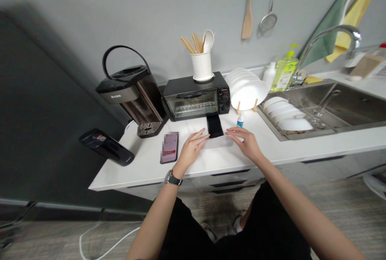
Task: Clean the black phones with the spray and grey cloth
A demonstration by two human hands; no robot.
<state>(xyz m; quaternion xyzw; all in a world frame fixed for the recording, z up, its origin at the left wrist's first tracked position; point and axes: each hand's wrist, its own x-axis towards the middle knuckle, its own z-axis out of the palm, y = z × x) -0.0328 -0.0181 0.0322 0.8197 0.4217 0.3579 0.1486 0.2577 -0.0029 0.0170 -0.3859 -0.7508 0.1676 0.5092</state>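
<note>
A flat black rectangular thing [214, 125] lies on the white countertop in front of the toaster oven; its exact kind I cannot make out. My left hand [192, 147] is just to its left, fingers stretched and apart, holding nothing. On the other side my right hand [243, 141] hovers with fingers extended, also without anything in it. Close behind that hand stands a small white bottle [240, 120] with a blue label, its lower part hidden by the fingers. Left of my left hand, a phone [169, 147] lies with its screen lit.
Behind stands a black toaster oven [193, 103] topped by a white utensil holder [202, 66]. A water dispenser [135, 99] and a black flask [107, 146] are to the left. White plates [249, 93] stand in a rack beside the sink [346, 129], which holds stacked bowls [294, 124].
</note>
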